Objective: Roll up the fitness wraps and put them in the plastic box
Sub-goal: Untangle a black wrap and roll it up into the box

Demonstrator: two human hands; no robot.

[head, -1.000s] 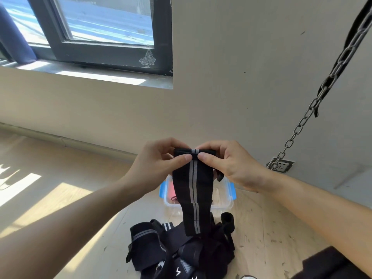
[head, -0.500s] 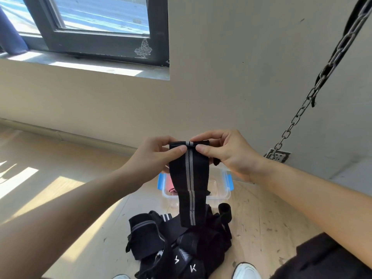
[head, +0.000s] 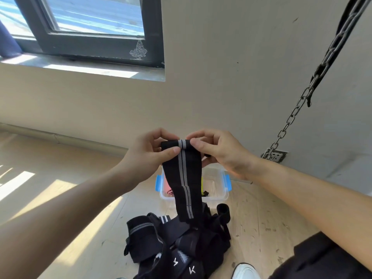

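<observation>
Both hands are up in front of me, working one black wrap (head: 186, 178) with a grey stripe down its middle. My left hand (head: 147, 156) and right hand (head: 219, 152) have their fingers (head: 171, 152) curled round the top end. The thumbs press on the front of a small started roll, pinching it from either side, so neither hand is free. The rest of the wrap hangs straight down, its lower end in front of the pile of loose wraps (head: 153, 236) on the floor (head: 261, 218). Whether it touches them I cannot tell. The plastic box (head: 216, 196) sits on the floor just behind that pile, lid off, with something pink and something yellow inside. One short black roll (head: 223, 212) stands beside its near corner.

I judge the step in hand to be the first few turns of the roll. To do it well I would hold the edges square so the stripe stacks on itself. I'd turn with both thumbs evenly and let the hanging weight supply the tension — a slack core is likely to telescope and spring open in the box. I'd also lift high enough that the tail clears the pile — otherwise it may snag another wrap.
</observation>
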